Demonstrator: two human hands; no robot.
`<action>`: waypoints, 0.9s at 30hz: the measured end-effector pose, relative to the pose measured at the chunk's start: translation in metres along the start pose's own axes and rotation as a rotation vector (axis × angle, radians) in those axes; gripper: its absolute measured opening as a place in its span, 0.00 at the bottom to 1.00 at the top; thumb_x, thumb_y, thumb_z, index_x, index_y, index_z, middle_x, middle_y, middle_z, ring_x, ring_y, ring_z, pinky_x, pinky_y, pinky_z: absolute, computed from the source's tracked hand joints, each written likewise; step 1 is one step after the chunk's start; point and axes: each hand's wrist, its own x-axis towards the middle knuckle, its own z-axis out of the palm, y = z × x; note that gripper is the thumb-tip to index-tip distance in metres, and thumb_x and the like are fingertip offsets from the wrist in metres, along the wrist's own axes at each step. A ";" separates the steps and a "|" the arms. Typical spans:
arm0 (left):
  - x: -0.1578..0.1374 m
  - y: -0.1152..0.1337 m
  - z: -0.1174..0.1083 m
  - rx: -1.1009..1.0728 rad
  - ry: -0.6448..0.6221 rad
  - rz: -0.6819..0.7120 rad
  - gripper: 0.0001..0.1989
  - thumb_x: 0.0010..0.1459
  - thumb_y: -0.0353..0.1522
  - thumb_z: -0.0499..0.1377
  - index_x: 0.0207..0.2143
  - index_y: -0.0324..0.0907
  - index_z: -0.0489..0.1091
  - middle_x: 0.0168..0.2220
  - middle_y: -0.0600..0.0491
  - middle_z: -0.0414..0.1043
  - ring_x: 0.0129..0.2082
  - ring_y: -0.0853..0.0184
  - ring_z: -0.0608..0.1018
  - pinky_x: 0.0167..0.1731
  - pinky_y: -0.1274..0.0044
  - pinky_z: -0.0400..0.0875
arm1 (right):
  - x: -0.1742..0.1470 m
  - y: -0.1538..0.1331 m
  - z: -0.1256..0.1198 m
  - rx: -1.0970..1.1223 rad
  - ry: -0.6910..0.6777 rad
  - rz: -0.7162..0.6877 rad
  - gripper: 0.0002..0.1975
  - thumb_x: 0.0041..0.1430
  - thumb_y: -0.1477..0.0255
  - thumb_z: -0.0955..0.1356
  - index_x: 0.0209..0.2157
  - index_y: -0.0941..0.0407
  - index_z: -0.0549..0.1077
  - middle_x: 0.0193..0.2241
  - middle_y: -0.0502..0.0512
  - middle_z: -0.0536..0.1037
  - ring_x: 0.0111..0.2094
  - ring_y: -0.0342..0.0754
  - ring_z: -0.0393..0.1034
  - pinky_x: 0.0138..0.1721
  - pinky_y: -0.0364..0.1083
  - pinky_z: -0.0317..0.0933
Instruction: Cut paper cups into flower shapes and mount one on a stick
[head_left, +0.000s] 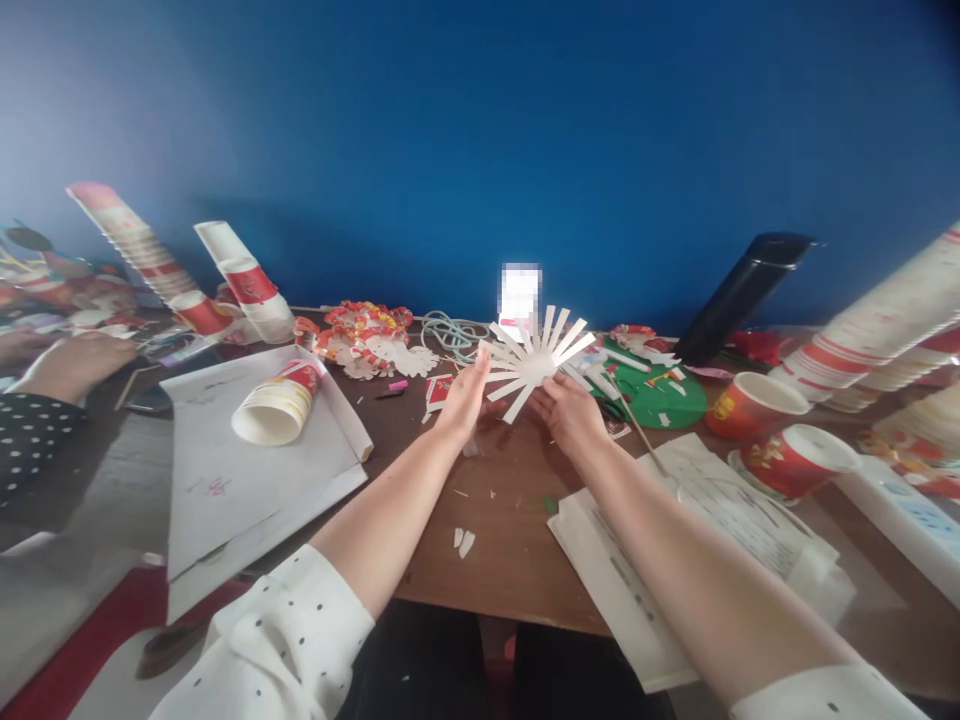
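Observation:
A white paper cup cut into strips [537, 368] is held up over the middle of the table, its strips fanned out around a round base. My left hand [466, 398] grips the strips at its left side, with the fingers pointing upward. From below and to the right, my right hand [568, 408] pinches the cup near its base, the fingertips partly hidden behind it. Just behind the cup stands a lit phone screen [519, 292], blurred out. A few white paper scraps [464, 542] lie on the brown table [510, 560] below my hands.
Red cut-paper pieces [364, 335] and a blue cord [450, 335] lie behind. Rightward are a green disc [667, 402], black flask [742, 295], stacked cups [885, 310] and a power strip [904, 515]. A cup [277, 405] lies on paper at left, near another person's hand [79, 365].

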 end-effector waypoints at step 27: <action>0.009 -0.019 -0.002 -0.022 -0.147 -0.198 0.12 0.48 0.28 0.65 0.38 0.38 0.73 0.35 0.48 0.76 0.32 0.69 0.77 0.33 0.77 0.72 | 0.000 0.002 0.009 0.107 0.107 -0.030 0.06 0.43 0.79 0.71 0.24 0.56 0.71 0.27 0.48 0.75 0.30 0.40 0.71 0.34 0.38 0.71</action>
